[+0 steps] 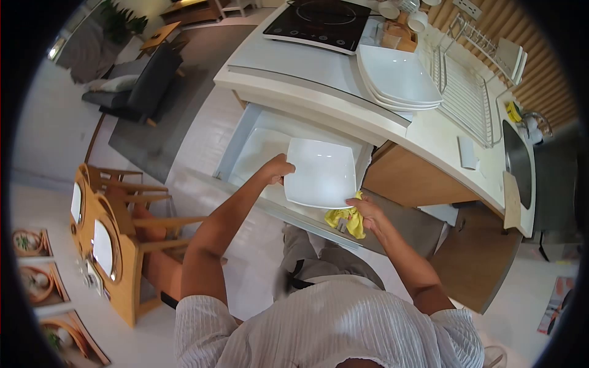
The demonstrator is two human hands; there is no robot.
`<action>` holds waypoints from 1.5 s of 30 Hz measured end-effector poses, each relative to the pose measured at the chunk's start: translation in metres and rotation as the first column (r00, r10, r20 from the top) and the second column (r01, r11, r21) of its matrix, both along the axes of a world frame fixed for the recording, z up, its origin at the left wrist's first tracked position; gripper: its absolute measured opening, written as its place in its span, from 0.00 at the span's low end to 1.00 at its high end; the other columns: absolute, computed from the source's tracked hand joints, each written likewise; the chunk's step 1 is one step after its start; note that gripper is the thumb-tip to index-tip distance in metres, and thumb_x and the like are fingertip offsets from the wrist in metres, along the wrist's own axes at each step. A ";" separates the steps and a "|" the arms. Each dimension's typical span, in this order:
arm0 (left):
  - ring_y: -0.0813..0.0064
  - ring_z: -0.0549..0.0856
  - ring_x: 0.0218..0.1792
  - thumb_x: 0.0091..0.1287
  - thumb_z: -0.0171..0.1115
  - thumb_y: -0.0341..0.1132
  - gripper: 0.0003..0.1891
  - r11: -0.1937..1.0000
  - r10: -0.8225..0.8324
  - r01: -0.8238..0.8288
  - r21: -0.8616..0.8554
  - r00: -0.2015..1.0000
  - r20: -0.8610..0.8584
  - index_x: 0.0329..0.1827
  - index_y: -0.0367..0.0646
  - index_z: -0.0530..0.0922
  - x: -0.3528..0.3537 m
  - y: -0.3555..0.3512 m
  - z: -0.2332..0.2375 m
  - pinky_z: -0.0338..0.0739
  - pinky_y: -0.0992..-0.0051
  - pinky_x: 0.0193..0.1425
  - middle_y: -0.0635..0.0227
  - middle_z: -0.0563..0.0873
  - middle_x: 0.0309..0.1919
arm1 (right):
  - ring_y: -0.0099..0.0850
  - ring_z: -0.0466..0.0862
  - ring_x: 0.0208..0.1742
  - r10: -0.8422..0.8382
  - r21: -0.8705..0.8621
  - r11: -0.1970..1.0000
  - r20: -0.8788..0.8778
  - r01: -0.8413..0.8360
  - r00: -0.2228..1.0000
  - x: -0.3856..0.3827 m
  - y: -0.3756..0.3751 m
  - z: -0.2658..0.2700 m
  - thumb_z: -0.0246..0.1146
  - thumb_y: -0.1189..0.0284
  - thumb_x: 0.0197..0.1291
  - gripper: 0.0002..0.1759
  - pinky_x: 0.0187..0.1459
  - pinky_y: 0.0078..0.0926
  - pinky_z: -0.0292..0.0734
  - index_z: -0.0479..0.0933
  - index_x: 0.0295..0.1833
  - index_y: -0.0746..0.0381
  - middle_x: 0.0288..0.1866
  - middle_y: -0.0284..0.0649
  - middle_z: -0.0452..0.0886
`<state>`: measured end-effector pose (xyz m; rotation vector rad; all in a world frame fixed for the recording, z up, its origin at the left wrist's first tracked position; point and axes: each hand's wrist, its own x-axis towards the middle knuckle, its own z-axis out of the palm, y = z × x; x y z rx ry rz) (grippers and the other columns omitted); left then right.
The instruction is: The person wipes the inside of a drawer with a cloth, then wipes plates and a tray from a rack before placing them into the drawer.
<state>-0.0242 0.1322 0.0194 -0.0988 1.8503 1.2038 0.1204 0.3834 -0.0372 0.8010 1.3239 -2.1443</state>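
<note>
White plate (320,173) held over drawer (257,147)

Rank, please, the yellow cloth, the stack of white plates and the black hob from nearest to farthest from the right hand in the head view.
1. Yellow cloth, held in the right hand.
2. Stack of white plates, on the counter beyond the hand.
3. Black hob, at the counter's far end.

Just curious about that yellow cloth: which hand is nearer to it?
Right. The right hand grips the yellow cloth against the plate's near corner; the left hand holds the plate's left edge, apart from the cloth.
</note>
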 end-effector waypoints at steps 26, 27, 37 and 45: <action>0.53 0.83 0.40 0.49 0.54 0.24 0.15 0.969 0.089 -0.170 -0.180 0.918 -0.385 0.42 0.43 0.79 -0.053 0.048 -0.309 0.77 0.61 0.45 0.52 0.84 0.34 | 0.22 0.79 0.29 -0.772 0.448 0.531 -0.093 0.719 0.628 0.055 -0.034 0.060 0.64 0.70 0.58 0.09 0.29 0.21 0.76 0.75 0.38 0.65 0.32 0.34 0.79; 0.53 0.83 0.40 0.49 0.54 0.24 0.15 0.970 0.087 -0.166 -0.178 0.920 -0.383 0.42 0.43 0.79 -0.052 0.048 -0.312 0.77 0.61 0.45 0.52 0.84 0.34 | 0.22 0.79 0.29 -0.775 0.451 0.527 -0.094 0.720 0.625 0.060 -0.036 0.063 0.64 0.70 0.58 0.09 0.29 0.21 0.76 0.75 0.38 0.65 0.32 0.34 0.79; 0.50 0.83 0.36 0.46 0.63 0.26 0.17 0.896 -0.258 -0.002 -0.444 0.811 -0.524 0.41 0.36 0.75 -0.061 0.060 -0.338 0.79 0.59 0.43 0.51 0.83 0.32 | 0.22 0.80 0.27 -0.886 0.361 0.357 -0.163 0.862 0.435 0.069 -0.035 0.082 0.63 0.71 0.59 0.06 0.27 0.21 0.77 0.75 0.35 0.63 0.29 0.33 0.79; 0.50 0.83 0.38 0.48 0.62 0.29 0.16 0.868 -0.420 0.154 -0.472 0.735 -0.533 0.39 0.32 0.74 -0.062 0.065 -0.305 0.79 0.59 0.43 0.48 0.82 0.34 | 0.23 0.80 0.29 -0.834 0.402 0.357 -0.270 0.843 0.482 0.065 -0.008 0.090 0.62 0.71 0.59 0.07 0.25 0.21 0.77 0.74 0.39 0.63 0.32 0.35 0.79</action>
